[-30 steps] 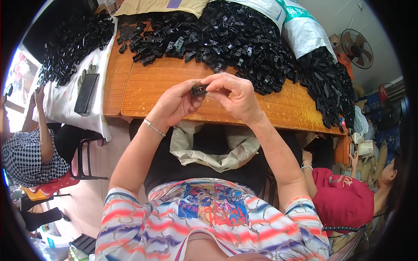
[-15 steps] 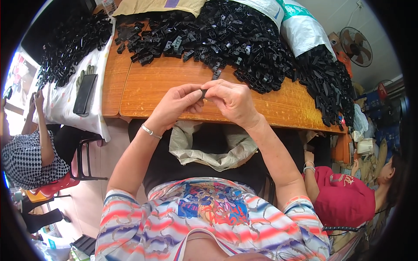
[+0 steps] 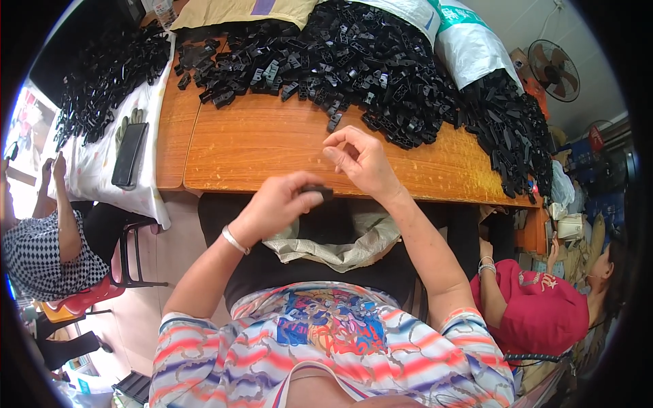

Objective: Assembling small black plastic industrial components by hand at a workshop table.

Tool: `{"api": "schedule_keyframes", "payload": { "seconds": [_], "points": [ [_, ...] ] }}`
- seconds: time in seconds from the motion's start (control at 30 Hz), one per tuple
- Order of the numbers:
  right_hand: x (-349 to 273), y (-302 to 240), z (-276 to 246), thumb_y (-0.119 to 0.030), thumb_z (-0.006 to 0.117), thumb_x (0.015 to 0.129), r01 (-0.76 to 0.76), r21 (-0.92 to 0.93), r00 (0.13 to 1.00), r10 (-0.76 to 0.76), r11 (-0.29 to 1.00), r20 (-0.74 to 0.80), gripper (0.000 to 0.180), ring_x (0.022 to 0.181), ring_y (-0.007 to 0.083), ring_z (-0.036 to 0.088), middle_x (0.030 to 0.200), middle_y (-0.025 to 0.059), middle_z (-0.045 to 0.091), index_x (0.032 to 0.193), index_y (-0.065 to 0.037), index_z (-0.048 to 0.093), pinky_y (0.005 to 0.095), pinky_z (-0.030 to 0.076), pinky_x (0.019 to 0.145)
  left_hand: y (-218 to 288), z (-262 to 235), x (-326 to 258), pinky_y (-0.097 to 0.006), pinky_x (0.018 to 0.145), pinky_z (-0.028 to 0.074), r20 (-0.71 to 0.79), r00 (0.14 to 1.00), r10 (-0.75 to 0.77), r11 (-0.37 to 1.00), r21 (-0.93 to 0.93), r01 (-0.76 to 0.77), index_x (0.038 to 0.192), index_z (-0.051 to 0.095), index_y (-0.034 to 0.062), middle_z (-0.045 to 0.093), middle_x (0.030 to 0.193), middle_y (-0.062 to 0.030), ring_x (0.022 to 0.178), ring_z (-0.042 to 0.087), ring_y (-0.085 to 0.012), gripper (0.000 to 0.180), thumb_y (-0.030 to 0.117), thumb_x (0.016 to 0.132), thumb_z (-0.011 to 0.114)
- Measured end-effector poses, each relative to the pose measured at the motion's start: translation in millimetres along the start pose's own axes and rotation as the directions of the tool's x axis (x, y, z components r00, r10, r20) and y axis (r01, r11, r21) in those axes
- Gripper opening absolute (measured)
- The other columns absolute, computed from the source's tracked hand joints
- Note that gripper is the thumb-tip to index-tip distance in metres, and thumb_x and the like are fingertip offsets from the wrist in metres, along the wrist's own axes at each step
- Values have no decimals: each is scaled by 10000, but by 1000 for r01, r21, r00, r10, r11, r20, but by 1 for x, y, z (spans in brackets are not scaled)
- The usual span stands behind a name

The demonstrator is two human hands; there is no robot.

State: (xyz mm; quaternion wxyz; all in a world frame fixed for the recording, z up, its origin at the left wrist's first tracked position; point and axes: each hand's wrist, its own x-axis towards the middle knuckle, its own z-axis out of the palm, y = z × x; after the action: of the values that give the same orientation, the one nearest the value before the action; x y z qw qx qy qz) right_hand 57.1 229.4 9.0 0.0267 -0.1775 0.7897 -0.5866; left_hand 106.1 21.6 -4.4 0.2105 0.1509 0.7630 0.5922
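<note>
My left hand (image 3: 275, 207) is closed on a small black plastic part (image 3: 317, 192), just off the table's front edge and above the mouth of a woven sack (image 3: 333, 257) at my lap. The hand is slightly blurred. To the right and higher, my right hand (image 3: 362, 162) hangs over the front of the table with bent fingers. A gap shows between its thumb and forefinger, and nothing is visible in it. Beyond lies a big heap of black plastic parts (image 3: 354, 68), with one loose part (image 3: 334, 122) near my right fingertips.
The wooden table (image 3: 238, 146) carries more black parts (image 3: 507, 136) at the right, spilling from a white and green sack (image 3: 476, 51). At left, a dark phone (image 3: 131, 155) lies on a white cloth. People sit on both sides: one in checks (image 3: 51, 245), one in red (image 3: 537, 309).
My hands have come apart. The left has dropped toward me over the sack with the black part, while the right has stayed over the table and its fingers have loosened.
</note>
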Motion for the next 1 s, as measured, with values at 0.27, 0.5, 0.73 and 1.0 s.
{"api": "schedule_keyframes", "payload": {
  "seconds": [0.27,0.5,0.73,1.0],
  "points": [
    [41,52,-17,-66,696,791,274,-756,926,-375,595,40,165,848,310,650,1010,98,592,952,-62,663,405,546,696,1,-30,47,-391,671,515,-400,814,421,824,544,-159,1052,654,98,643,903,-107,775,654,-302,215,176,854,682],
    [53,46,-17,-84,729,775,245,-809,946,-315,534,79,224,822,308,649,954,84,594,988,-82,661,396,548,691,-24,-76,134,-410,781,510,-548,717,431,734,675,76,1089,650,83,655,1001,-125,919,645,-316,255,234,884,659],
    [39,45,-7,-213,676,856,158,-727,983,-177,668,51,160,791,361,640,908,137,611,869,-54,693,437,524,699,-13,-68,161,-406,810,512,-552,772,317,670,706,230,984,676,69,680,1008,-129,943,655,-311,237,282,882,664],
    [23,42,-15,-124,695,827,148,-655,981,-196,741,-1,180,861,376,632,941,174,612,973,-20,684,435,516,749,-9,-65,151,-395,829,505,-529,802,277,703,681,207,949,643,61,633,1019,-121,956,625,-313,228,209,811,746]
  ]
}}
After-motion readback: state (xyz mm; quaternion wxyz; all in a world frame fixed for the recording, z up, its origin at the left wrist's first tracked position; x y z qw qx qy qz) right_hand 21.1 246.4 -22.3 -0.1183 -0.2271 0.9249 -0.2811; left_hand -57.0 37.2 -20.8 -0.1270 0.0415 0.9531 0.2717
